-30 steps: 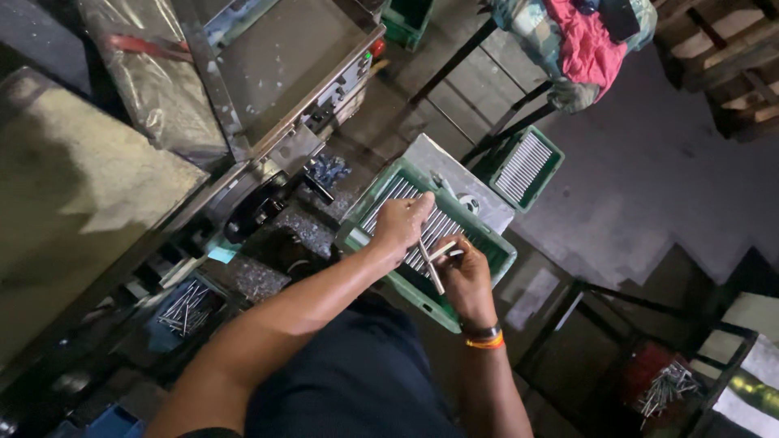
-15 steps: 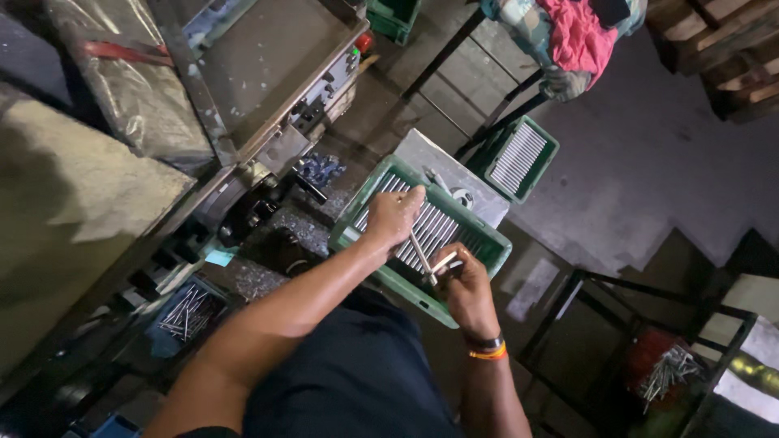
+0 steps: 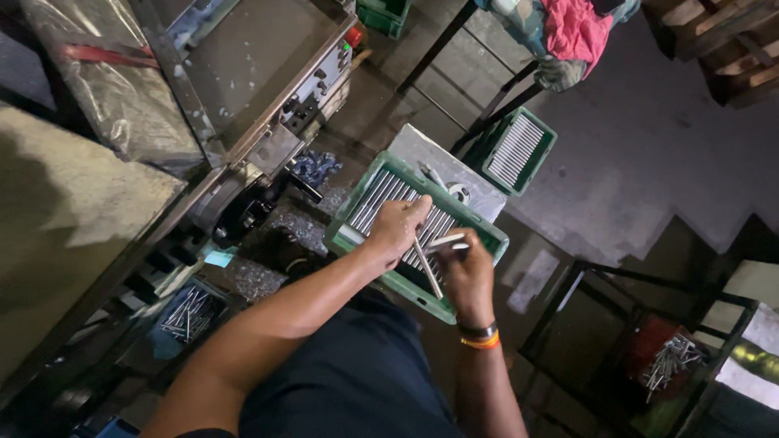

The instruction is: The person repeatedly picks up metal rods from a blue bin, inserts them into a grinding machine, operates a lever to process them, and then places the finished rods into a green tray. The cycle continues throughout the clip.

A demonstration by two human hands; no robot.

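A green plastic crate (image 3: 350, 234) holds several long metal rods laid side by side. My left hand (image 3: 397, 226) is over the crate and grips one metal rod (image 3: 426, 267) that slants down toward me. My right hand (image 3: 465, 272) is at the crate's near right side, with an orange and black band at the wrist, and holds a second metal rod (image 3: 448, 240) that points left. The two rods nearly cross between my hands.
A grey machine (image 3: 251, 73) with a control panel stands at the left. Another green crate of rods (image 3: 515, 151) sits farther back. A bin of short metal pieces (image 3: 188, 312) is at lower left, a red bin of pieces (image 3: 669, 357) at lower right. Cloth bundle (image 3: 568, 28) hangs above.
The view has shifted a little. My left hand has drawn a rod further out of the crate toward me, and my right hand has risen to the crate's edge with its own rod.
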